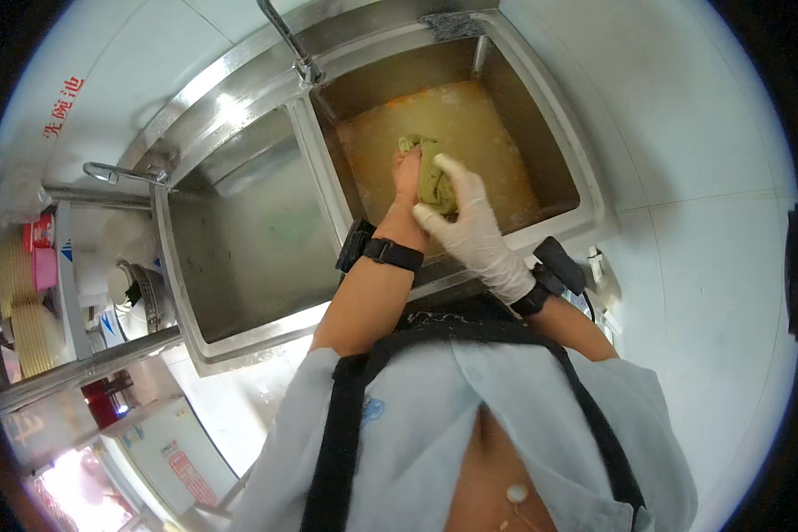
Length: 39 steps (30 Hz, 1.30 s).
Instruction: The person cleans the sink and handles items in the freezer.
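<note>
Over the right-hand sink basin [558, 159], my bare left hand [407, 169] grips a bunched green cloth [433, 183]. The fingers of that hand are partly hidden by the cloth. Close on the cloth's right side is my right hand [464, 216], in a thin whitish glove. Its thumb and forefinger are spread apart; whether they touch the cloth I cannot tell. Cloudy yellowish water [485, 146] lies in the basin below, with orange residue along its far edge.
A divider [316, 166] separates the left basin [259, 239], which holds murky greyish water. Two metal faucets [292, 40] [123, 173] stand at the sink's back and left. Stacked dishes [30, 332] sit on a shelf at left. A tiled wall [698, 266] rises at right.
</note>
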Motion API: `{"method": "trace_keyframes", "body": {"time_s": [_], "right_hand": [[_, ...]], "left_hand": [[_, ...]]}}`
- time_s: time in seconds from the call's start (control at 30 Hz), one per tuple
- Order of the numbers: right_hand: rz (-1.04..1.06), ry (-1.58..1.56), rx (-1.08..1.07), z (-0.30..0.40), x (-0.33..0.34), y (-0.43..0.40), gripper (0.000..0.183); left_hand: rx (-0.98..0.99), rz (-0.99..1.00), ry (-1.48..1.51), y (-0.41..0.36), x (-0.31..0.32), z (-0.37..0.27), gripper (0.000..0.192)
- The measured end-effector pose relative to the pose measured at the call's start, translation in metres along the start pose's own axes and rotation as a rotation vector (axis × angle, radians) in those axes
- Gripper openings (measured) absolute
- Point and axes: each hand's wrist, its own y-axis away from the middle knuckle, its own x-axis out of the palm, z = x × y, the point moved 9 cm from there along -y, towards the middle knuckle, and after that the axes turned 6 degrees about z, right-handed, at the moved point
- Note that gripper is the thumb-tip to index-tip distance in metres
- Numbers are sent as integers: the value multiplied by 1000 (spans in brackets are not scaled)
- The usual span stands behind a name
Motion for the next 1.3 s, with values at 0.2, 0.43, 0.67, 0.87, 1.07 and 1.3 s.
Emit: {"method": "trace_keyframes", "body": {"time_s": [0.2,0.43,0.67,0.87,1.07,1.3], "right_hand": [[89,-450,444,-200,-16,-63,48],[89,-776,575,-56,8,-5,40],[-85,-647,396,-151,13,-51,23],[173,-985,534,-81,28,-35,20],[-179,-842,684,-163,16,-50,25],[-206,-55,17,-47,9,-42,30]], "left_hand": [[-291,-64,856,37,87,-18,14],[-299,-100,882,24,27,-16,27],[-386,-221,879,38,50,-11,26],[-212,-216,765,27,26,-21,21],[-189,-250,648,32,49,-18,22],[-77,-61,885,24,31,-34,23]]}}
